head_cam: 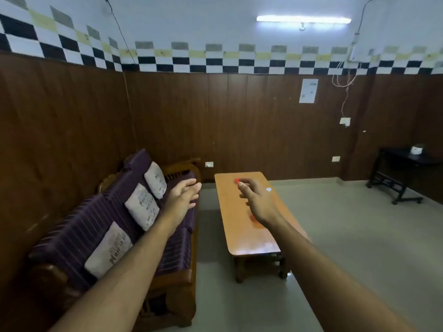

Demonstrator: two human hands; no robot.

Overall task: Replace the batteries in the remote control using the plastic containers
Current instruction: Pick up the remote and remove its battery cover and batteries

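A long wooden coffee table [237, 226] stands ahead on the floor. A small red object [236, 180] lies near its far end, and a small whitish object [268, 189] shows just past my right hand. Something reddish [253, 218] is blurred under my right wrist. My right hand [257, 200] reaches out over the table with fingers loosely apart, holding nothing. My left hand [183, 197] is stretched forward over the sofa's edge, open and empty. I cannot make out a remote control or batteries.
A purple striped sofa [115, 231] with three pale cushions runs along the left wall, close beside the table. A dark side table [405, 173] stands at the far right. Tiled floor [347, 236] lies right of the coffee table.
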